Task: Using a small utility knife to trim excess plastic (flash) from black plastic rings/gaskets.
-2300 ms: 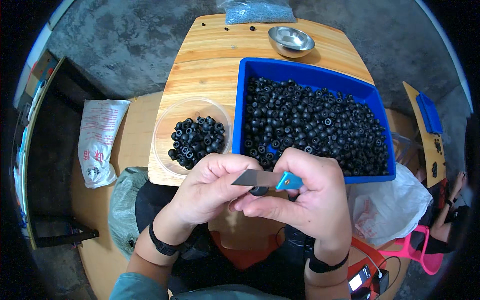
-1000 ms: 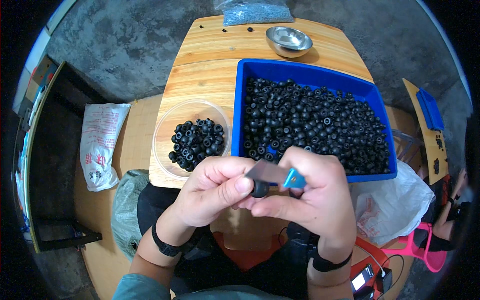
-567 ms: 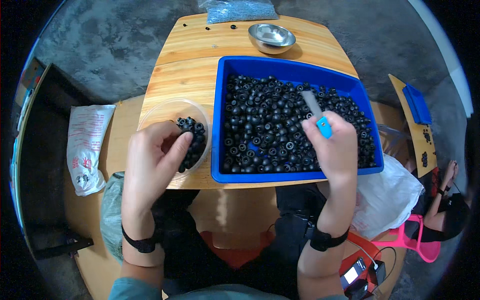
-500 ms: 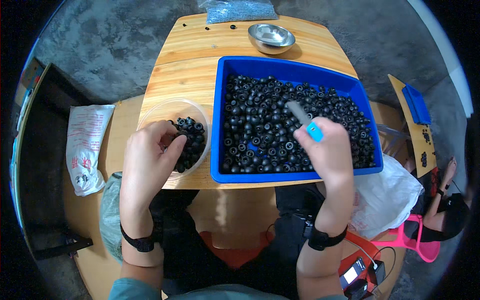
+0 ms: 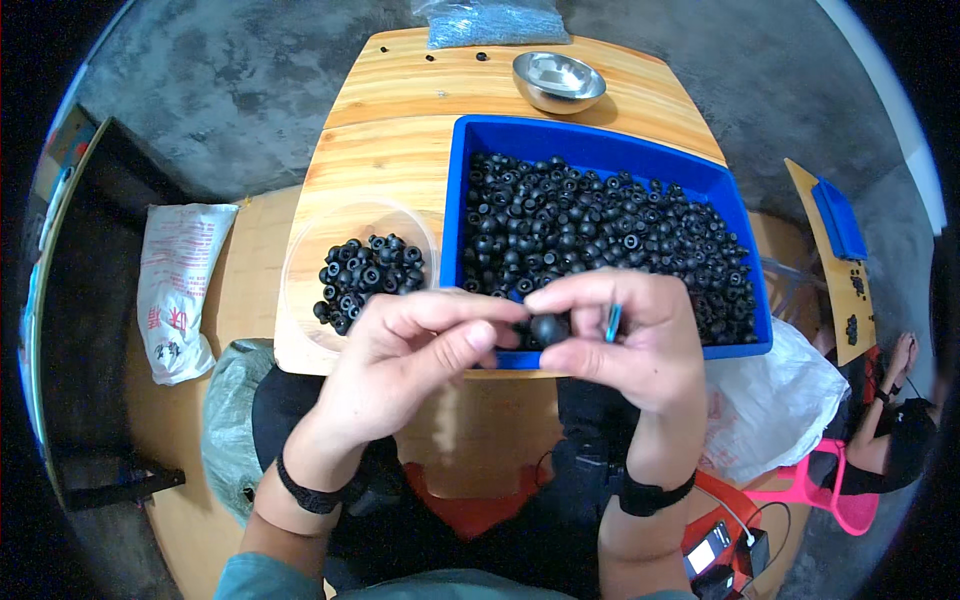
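Over the near edge of the blue tray [image 5: 459, 200], my right hand [image 5: 635, 335] pinches a round black rubber-like part [image 5: 549, 330] between thumb and index finger. The blue handle of a small knife [image 5: 613, 322] is tucked in the same hand; its blade is hidden. My left hand [image 5: 415, 350] reaches in from the left, fingers closed together beside the part. What its fingertips hold, if anything, is hard to make out. Many similar black parts [image 5: 590, 225] fill the tray. A clear round tub [image 5: 300, 250], left of the tray, holds a smaller pile [image 5: 370, 275].
A steel bowl [image 5: 560, 82] stands behind the tray, near a clear bag of bluish material [image 5: 498, 25]. A few loose black pieces [image 5: 481, 57] lie on the wooden table [image 5: 390, 150]. White sacks [image 5: 180, 290] flank the table. Another person [image 5: 890, 440] sits at far right.
My left hand has left the tub and moved right. My right hand has come nearer me, a round black part now showing in its pinch; the knife blade, visible earlier, no longer shows.
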Action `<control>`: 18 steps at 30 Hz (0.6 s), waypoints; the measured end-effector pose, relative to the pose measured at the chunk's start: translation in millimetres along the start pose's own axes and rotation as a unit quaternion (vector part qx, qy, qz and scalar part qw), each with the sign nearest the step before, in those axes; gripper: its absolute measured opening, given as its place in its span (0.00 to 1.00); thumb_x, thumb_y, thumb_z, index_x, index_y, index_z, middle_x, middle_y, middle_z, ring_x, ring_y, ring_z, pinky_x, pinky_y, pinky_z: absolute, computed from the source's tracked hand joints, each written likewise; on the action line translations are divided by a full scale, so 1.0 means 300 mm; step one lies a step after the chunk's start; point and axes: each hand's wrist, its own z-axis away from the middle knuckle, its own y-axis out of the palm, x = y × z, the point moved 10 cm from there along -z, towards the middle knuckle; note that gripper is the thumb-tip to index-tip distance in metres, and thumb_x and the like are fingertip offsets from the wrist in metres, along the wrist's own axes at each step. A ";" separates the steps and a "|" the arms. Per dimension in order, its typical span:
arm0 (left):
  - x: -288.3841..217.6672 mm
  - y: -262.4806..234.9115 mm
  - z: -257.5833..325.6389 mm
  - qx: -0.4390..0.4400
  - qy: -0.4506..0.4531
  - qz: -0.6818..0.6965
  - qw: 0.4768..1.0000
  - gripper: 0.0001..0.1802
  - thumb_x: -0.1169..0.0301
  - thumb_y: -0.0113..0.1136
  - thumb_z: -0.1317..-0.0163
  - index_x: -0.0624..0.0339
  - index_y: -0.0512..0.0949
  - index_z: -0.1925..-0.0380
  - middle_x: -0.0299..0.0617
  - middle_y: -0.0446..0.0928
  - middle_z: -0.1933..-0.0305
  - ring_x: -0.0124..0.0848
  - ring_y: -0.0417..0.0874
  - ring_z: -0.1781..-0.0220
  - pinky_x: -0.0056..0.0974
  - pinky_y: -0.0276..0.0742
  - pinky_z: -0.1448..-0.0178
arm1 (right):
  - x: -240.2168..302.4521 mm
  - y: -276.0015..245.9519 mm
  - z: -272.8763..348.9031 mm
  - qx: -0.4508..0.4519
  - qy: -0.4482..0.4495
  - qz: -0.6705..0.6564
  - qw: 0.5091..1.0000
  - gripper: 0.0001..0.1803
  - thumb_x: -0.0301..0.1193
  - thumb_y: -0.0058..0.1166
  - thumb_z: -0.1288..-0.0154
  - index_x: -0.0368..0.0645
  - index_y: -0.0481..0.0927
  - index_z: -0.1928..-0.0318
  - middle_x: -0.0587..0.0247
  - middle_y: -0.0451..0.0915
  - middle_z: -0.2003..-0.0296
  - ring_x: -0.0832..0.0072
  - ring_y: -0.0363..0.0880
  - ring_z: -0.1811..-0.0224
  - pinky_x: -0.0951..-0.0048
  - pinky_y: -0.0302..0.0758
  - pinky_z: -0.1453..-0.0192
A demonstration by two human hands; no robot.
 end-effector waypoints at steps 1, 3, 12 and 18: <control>0.015 0.029 0.006 0.041 -0.007 0.040 0.998 0.14 0.68 0.55 0.37 0.63 0.77 0.54 0.38 0.79 0.62 0.22 0.77 0.62 0.26 0.73 0.64 | 0.015 0.030 -0.004 0.038 -0.008 -0.018 0.999 0.17 0.23 0.66 0.52 0.37 0.80 0.59 0.62 0.82 0.67 0.80 0.79 0.63 0.79 0.73 0.58; 0.028 0.069 0.014 0.074 -0.011 0.181 0.981 0.15 0.69 0.55 0.38 0.63 0.76 0.52 0.38 0.79 0.62 0.21 0.77 0.65 0.24 0.73 0.66 | 0.002 0.065 -0.001 0.036 0.010 -0.111 0.993 0.17 0.23 0.65 0.52 0.36 0.80 0.59 0.62 0.82 0.67 0.78 0.80 0.65 0.79 0.75 0.61; 0.039 0.053 0.010 0.055 -0.006 0.284 0.957 0.10 0.70 0.57 0.40 0.66 0.77 0.63 0.37 0.76 0.72 0.19 0.72 0.75 0.22 0.67 0.72 | 0.069 0.049 -0.006 -0.048 -0.006 0.083 0.995 0.17 0.32 0.70 0.56 0.39 0.79 0.66 0.62 0.80 0.75 0.79 0.80 0.73 0.78 0.73 0.70; 0.050 0.052 0.017 0.033 -0.050 0.231 0.971 0.17 0.64 0.63 0.50 0.69 0.76 0.69 0.45 0.74 0.67 0.31 0.73 0.66 0.31 0.68 0.60 | 0.081 0.054 0.009 -0.065 -0.008 0.166 0.984 0.22 0.42 0.71 0.59 0.41 0.72 0.77 0.60 0.72 0.83 0.71 0.73 0.84 0.73 0.67 0.80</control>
